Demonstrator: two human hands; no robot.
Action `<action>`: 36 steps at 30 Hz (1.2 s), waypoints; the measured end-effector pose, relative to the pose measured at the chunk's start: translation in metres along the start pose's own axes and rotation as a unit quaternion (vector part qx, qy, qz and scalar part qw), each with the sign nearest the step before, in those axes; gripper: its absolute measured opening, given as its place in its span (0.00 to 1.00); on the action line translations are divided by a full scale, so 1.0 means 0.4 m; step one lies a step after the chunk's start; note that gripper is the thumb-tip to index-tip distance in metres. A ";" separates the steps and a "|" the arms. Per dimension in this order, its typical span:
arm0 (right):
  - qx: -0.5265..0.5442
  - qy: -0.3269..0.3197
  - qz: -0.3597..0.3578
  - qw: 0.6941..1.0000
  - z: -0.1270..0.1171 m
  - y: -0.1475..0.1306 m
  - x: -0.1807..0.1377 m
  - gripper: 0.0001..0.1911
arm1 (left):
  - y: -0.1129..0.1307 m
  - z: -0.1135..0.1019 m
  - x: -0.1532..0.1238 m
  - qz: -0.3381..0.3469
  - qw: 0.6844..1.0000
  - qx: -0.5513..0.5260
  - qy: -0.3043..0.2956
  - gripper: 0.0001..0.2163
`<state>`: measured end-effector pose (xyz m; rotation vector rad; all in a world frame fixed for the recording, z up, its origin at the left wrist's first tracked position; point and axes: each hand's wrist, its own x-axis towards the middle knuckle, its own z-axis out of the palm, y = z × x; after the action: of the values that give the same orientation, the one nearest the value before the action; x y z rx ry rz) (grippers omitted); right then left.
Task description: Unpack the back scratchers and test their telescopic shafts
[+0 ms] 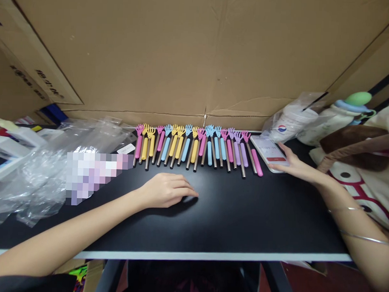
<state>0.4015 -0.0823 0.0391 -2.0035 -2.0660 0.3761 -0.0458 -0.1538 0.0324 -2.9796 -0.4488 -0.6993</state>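
My left hand lies palm down on the black tabletop, fingers stretched out and nothing in them. Just beyond it runs a row of several back scratchers, with small hand-shaped heads pointing at the back wall. Their heads and grips are pink, yellow, blue and purple, and their rods are metal. At the right end of this row, a white smartphone shows a timer-like screen with a red button. My right hand grips its right side, with thumb and fingers around the edge.
Clear plastic bags spread over the left side, by a white device. Behind the phone stand a bagged white cup with a straw and a green-topped bottle. A plush-like bag sits far right. Cardboard walls the back.
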 end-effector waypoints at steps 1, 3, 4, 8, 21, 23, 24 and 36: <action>-0.007 0.022 -0.027 0.999 0.001 0.001 0.002 0.53 | 0.000 -0.001 0.001 0.004 1.000 0.003 -0.004 0.14; -0.020 0.073 -0.087 0.993 0.000 -0.005 0.002 0.48 | 0.000 -0.002 0.002 0.008 1.000 0.005 -0.011 0.14; -0.025 0.098 -0.117 0.988 -0.003 -0.015 -0.002 0.44 | 0.000 -0.003 0.002 0.008 1.000 0.006 -0.014 0.14; -0.003 0.135 -0.222 0.966 -0.022 -0.106 -0.049 0.26 | -0.001 -0.002 0.002 -0.001 0.999 0.010 -0.035 0.14; -0.101 0.020 -0.587 0.803 0.131 -0.431 -0.193 0.13 | -0.001 -0.001 0.006 -0.021 0.998 0.007 -0.055 0.14; -0.113 0.032 -0.605 0.788 0.150 -0.443 -0.186 0.13 | -0.002 0.001 0.004 -0.022 0.998 0.001 -0.056 0.14; -0.111 0.036 -0.607 0.786 0.156 -0.446 -0.181 0.12 | -0.003 0.002 0.003 -0.022 0.998 -0.003 -0.056 0.14; -0.035 -0.033 -0.558 0.829 0.154 -0.442 -0.170 0.13 | -0.001 0.002 0.003 -0.033 0.998 -0.022 -0.054 0.14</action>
<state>0.2165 -0.1561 0.0430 -0.5060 -2.8471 0.1119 -0.0444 -0.1531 0.0320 -3.0678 -0.5482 -0.5610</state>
